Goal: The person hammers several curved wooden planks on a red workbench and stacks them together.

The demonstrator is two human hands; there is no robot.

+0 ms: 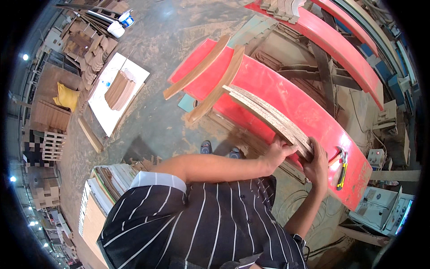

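Note:
Both hands grip the near end of curved chipboard strips (268,114), laid side by side over a red curved worktop (309,101). My left hand (278,154) closes on their near-side edge, with the thumb pointing right. Around the right end, my right hand (316,161) is wrapped with its fingers over the strips. Farther left, two curved wood-brown pieces (197,67) (221,83) lie across the worktop, their ends jutting past its edge. Right of my right hand lie a yellow-and-black utility knife (342,175) and a metal-headed tool (337,158) that I cannot make out fully.
Another red curved surface (331,49) stands beyond dark crossed supports. At left, a white board (101,101) carries stacked curved wood pieces (120,91). Stacked boards (109,179) stand by my left side. A white machine (378,201) sits at the lower right.

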